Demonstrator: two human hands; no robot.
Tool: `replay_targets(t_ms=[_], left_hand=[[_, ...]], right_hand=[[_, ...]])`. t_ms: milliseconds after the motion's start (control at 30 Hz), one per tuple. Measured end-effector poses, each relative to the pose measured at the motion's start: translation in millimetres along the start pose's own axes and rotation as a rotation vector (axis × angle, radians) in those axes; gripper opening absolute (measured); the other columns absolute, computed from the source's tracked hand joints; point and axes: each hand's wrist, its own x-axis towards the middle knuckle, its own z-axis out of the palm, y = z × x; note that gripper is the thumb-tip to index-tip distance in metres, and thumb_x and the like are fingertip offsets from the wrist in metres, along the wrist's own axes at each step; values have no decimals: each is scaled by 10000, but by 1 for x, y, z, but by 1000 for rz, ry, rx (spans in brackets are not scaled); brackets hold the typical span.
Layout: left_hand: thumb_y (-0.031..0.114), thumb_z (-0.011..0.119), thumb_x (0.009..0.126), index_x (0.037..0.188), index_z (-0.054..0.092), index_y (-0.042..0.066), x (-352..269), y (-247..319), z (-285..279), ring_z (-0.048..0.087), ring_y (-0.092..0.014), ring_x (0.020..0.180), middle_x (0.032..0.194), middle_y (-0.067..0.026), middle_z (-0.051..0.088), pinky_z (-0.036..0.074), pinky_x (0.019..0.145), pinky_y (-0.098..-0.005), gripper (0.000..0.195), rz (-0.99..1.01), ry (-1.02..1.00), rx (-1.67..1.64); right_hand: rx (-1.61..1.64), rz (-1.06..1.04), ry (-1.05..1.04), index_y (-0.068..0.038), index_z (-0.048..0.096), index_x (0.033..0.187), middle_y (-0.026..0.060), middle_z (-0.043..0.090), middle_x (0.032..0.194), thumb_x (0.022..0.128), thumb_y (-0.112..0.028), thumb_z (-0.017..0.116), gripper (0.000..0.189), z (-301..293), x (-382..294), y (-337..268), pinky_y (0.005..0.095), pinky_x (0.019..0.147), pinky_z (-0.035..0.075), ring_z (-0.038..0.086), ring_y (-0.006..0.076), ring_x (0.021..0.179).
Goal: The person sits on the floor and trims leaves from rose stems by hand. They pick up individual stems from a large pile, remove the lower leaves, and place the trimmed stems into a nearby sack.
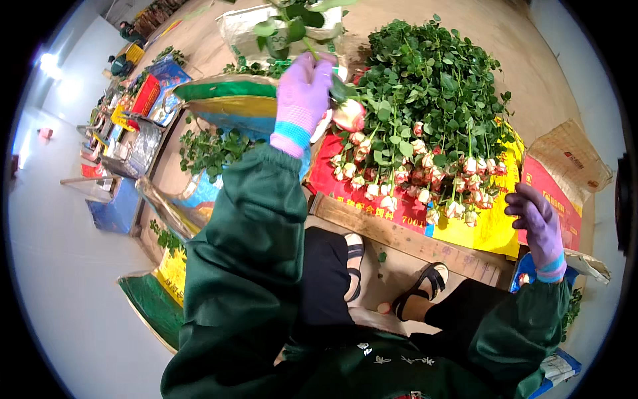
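My left hand (pixel 301 97), in a lilac glove with a blue cuff band, grips a leafy rose stem (pixel 310 48) whose leaves reach past the top of the picture. Beside that hand hangs a large cream-and-pink rose head (pixel 349 116), apparently on the same stem; the glove hides the join. In front of me lies a big pile of cut roses (pixel 433 85), blooms towards me and leaves away. To the right of the blooms, my right hand (pixel 538 219) is raised with bent, parted fingers, and nothing shows in it.
Red and yellow printed sacking (pixel 468 240) lies under the roses, edged by a wooden board (pixel 398 242). Left are sack-lined bays with leafy cuttings (pixel 214 149). An opened carton-like sheet (pixel 558 184) stands right. Two people (pixel 121 65) are at the far left.
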Motion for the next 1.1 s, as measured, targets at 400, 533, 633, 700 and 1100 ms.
replay_targets(t_ms=[400, 533, 633, 700, 1100], left_hand=[[98, 529, 853, 881, 569, -40, 160, -231, 22, 450, -105, 564, 646, -44, 538, 378, 520, -266, 147, -102, 382, 226], [111, 494, 857, 895, 548, -64, 210, -289, 35, 548, -193, 531, 706, -150, 588, 450, 472, -304, 187, -178, 550, 286], [135, 499, 833, 985, 500, -72, 241, -318, 47, 579, -274, 478, 773, -210, 598, 496, 400, -357, 256, -507, 571, 355], [234, 569, 825, 952, 488, -39, 263, -370, 35, 561, -287, 513, 718, -196, 572, 475, 438, -400, 311, -630, 630, 98], [247, 561, 800, 1138, 525, -23, 261, -507, 19, 551, -140, 557, 691, -86, 601, 440, 527, -278, 434, -415, 6, 440]], right_hand=[[-162, 193, 223, 5, 489, 1176, 112, 598, 992, 864, -301, 530, 439, -36, 37, 28, 253, 727, 439, 573, 163, 860], [-158, 322, 288, 1, 487, 1172, 109, 592, 978, 869, -273, 516, 409, -45, 63, 40, 252, 723, 438, 551, 156, 867], [-205, 399, 283, -12, 491, 1182, 94, 586, 975, 871, -300, 533, 426, -49, 78, 43, 254, 716, 432, 543, 142, 848], [-197, 416, 296, -18, 511, 1147, 82, 581, 946, 867, -334, 532, 423, -51, 88, 54, 252, 711, 424, 534, 135, 826], [-290, 557, 263, -4, 539, 1027, 60, 560, 866, 819, -484, 543, 524, -36, 119, 63, 250, 663, 419, 512, 123, 753]])
